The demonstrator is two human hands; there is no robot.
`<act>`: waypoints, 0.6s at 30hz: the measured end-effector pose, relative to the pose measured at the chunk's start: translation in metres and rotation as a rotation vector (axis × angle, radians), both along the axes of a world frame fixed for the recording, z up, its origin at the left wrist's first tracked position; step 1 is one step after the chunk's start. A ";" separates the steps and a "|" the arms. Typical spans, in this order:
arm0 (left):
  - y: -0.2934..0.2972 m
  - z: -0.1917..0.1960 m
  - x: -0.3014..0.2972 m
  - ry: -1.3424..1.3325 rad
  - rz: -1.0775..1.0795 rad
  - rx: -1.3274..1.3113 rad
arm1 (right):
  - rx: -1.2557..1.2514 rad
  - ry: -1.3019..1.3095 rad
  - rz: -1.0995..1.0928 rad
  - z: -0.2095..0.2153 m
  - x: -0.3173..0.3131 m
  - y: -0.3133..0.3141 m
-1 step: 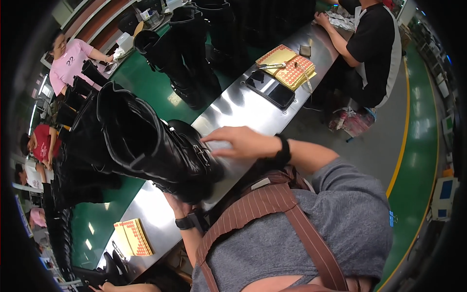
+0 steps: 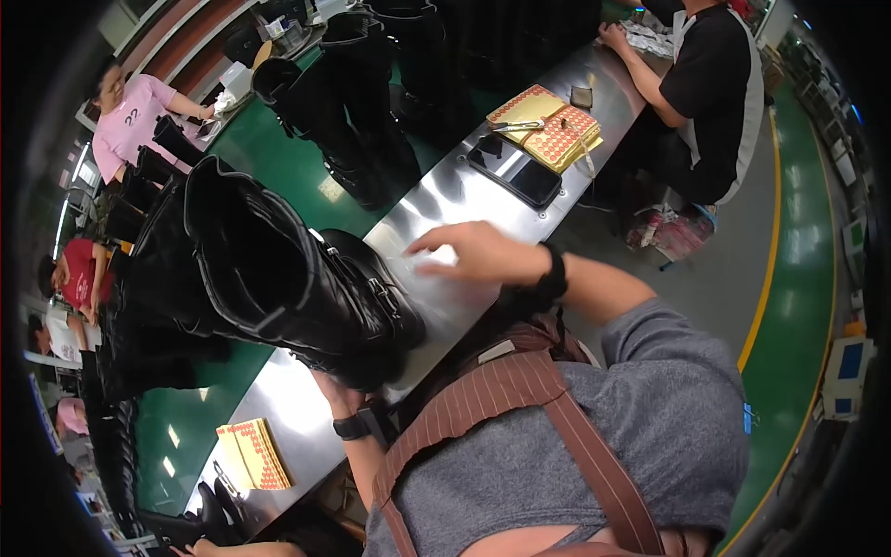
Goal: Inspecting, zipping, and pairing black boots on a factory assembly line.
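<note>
A tall black boot [image 2: 339, 311] stands upright on the metal bench, its wide shaft opening toward me. Buckled straps [image 2: 382, 290] cross its ankle. Low on the boot's near left side, my left hand [image 2: 340, 394] holds it, with most of its fingers hidden by the boot. My right hand [image 2: 478, 255] hovers over the bench just right of the straps, apart from the boot. Its fingers are stretched out, somewhat blurred, and I see nothing between them.
Beyond my right hand, a dark phone [image 2: 516, 172] lies beside yellow sheets with red dots [image 2: 557, 130]. Another such stack [image 2: 255, 453] is at lower left. More black boots [image 2: 348, 111] stand across the green surface. A co-worker in a black top [image 2: 710, 84] sits at upper right.
My right hand has drawn back to the right, away from the boot's straps, and upward a little. My left hand and the boot have barely moved.
</note>
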State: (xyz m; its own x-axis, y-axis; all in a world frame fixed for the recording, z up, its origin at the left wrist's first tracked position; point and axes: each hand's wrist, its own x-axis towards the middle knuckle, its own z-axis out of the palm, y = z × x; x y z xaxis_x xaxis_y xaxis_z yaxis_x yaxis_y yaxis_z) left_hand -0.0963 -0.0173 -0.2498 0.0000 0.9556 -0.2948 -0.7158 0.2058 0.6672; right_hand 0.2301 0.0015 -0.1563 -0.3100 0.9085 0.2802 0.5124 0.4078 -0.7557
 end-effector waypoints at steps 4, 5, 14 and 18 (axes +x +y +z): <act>-0.004 -0.006 -0.007 0.054 0.103 -0.181 | -0.028 -0.183 -0.686 0.032 0.143 0.060; -0.005 -0.007 -0.008 0.076 0.064 -0.157 | -0.028 -0.203 -0.767 0.036 0.184 0.077; -0.020 -0.016 -0.023 0.091 0.106 -0.312 | -0.135 -0.447 -0.581 -0.037 0.302 0.126; -0.023 -0.026 -0.032 0.118 0.064 -0.318 | -0.111 -0.476 -0.534 -0.033 0.293 0.120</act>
State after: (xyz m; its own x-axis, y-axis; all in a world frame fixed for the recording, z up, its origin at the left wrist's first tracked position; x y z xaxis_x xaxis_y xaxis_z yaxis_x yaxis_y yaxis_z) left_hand -0.1281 -0.0407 -0.2758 -0.1094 0.8129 -0.5721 -0.6556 0.3736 0.6562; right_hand 0.5234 0.1214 -0.1896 0.1186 0.9853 0.1230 0.9043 -0.0560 -0.4233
